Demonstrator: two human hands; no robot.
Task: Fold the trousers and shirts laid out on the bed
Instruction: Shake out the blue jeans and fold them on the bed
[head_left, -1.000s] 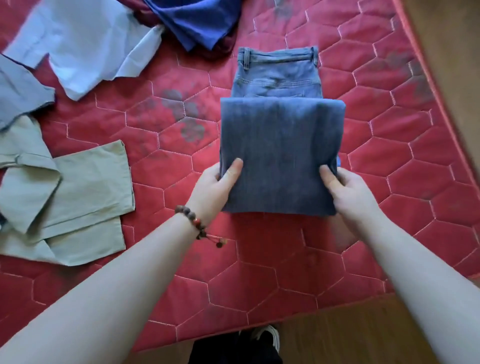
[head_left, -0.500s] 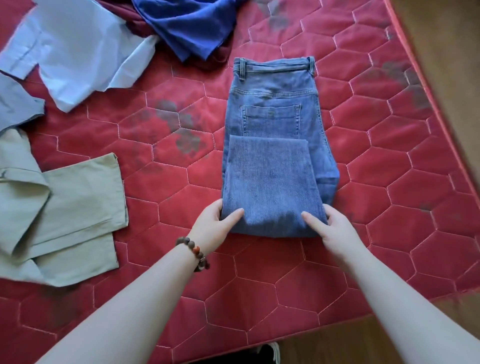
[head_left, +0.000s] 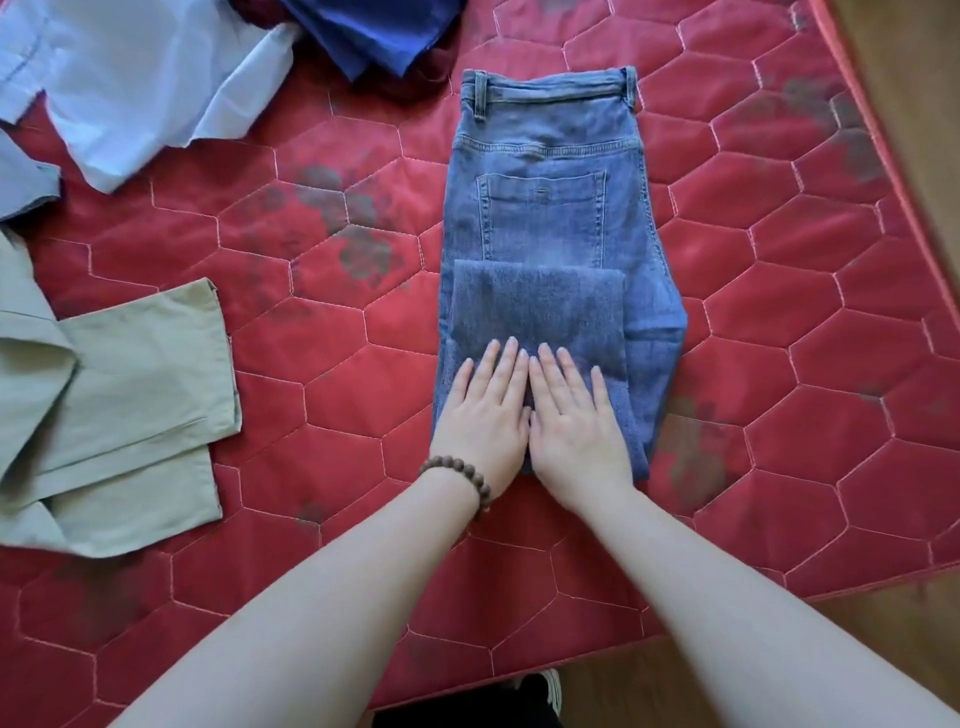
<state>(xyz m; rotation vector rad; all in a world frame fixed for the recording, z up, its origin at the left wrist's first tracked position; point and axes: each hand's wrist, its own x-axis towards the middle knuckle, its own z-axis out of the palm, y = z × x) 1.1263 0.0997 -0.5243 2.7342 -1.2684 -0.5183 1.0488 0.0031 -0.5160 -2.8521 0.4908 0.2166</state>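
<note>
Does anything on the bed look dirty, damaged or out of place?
Yes. The red quilted mattress cover has dark grey blotches left of the folded blue denim jeans; they look like stains or wear.

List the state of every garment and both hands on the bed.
jeans: partly folded, legs doubled over
left hand: flat, pressing jeans
right hand: flat, pressing jeans
green garment: loosely folded
light blue shirt: unfolded, rumpled
dark blue garment: heaped

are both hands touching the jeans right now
Touching. The head view shows the left hand and right hand lying flat, fingers straight, on the folded jeans.
</note>
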